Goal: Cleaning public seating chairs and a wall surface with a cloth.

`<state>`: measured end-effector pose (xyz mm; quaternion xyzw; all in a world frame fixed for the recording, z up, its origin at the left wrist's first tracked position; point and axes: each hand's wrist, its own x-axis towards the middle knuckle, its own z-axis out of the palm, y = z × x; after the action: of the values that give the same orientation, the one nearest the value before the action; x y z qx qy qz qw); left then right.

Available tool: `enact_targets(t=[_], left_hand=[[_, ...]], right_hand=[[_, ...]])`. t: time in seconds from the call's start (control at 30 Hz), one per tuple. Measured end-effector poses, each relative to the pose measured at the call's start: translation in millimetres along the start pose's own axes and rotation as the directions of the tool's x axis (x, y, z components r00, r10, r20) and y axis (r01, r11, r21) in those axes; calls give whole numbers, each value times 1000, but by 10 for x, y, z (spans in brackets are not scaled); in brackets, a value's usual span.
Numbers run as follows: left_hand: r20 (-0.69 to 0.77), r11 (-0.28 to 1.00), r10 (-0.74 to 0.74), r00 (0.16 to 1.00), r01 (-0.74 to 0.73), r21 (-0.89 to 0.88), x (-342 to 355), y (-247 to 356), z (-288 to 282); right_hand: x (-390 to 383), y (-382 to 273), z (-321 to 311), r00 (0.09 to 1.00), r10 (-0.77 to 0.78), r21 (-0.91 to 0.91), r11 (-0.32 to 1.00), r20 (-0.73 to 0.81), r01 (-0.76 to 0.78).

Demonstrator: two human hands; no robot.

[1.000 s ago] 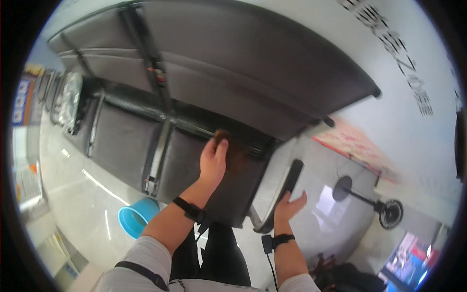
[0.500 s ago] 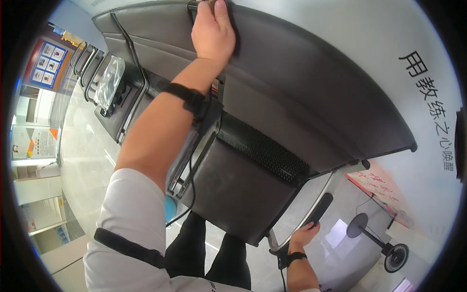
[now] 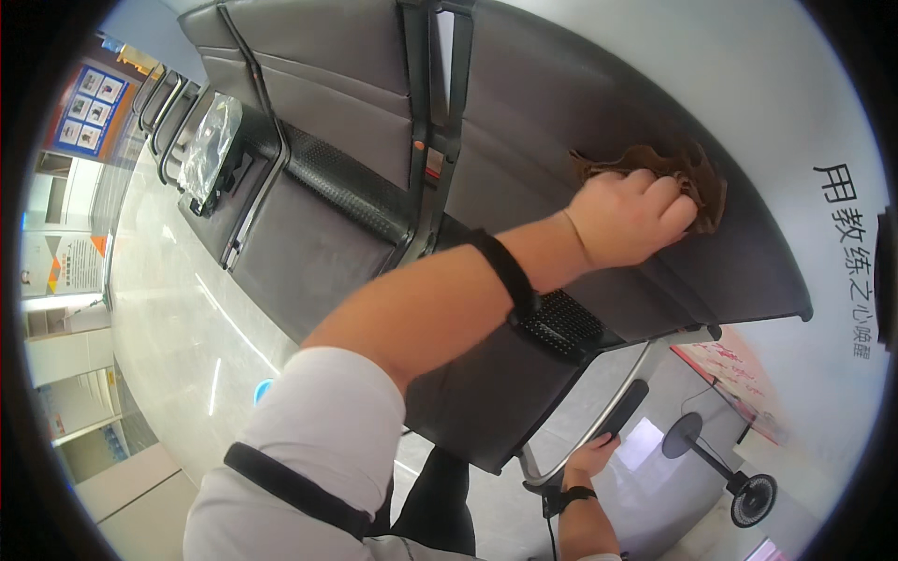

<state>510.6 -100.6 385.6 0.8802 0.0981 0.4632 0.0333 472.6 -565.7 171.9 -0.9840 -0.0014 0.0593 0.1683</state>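
My left hand (image 3: 629,220) is closed on a crumpled brown cloth (image 3: 708,192). It presses the cloth against the upper right part of the dark grey padded backrest (image 3: 552,93) of a row of linked seats. Below that forearm, the seat cushion (image 3: 486,411) is partly covered by my arm. At the lower right, the fingers of my right hand (image 3: 589,458) are wrapped round the lower end of the armrest (image 3: 625,409), a curved metal bar with a black pad. Black bands circle both wrists.
More linked seats run to the left, with a clear plastic bag (image 3: 210,150) on one of them. A black fan (image 3: 751,498) on a stand is at the lower right. Behind the backrest is a white wall (image 3: 795,103) with dark lettering. Part of a blue object (image 3: 263,391) shows beside my sleeve.
My left hand has swept from the backrest's top left edge to its right part. The brown cloth now shows clearly under it. My right hand stays on the armrest.
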Motion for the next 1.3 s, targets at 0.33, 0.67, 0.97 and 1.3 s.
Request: enact_targets(t=[0.33, 0.67, 0.97, 1.3], left_hand=[[-493, 788, -538, 684, 615, -7, 190, -691, -339], [-215, 991, -69, 974, 43, -124, 570, 1944, 1097], [-176, 960, 267, 948, -278, -40, 27, 807, 768], [-640, 608, -651, 409, 786, -116, -331, -942, 1]], right_hand=[[7, -144, -132, 995, 43, -23, 999, 85, -41], [-24, -131, -144, 992, 62, 3, 998, 113, -63], [35, -75, -188, 997, 41, 10, 999, 64, -41], [6, -169, -202, 990, 69, 5, 997, 125, -71]])
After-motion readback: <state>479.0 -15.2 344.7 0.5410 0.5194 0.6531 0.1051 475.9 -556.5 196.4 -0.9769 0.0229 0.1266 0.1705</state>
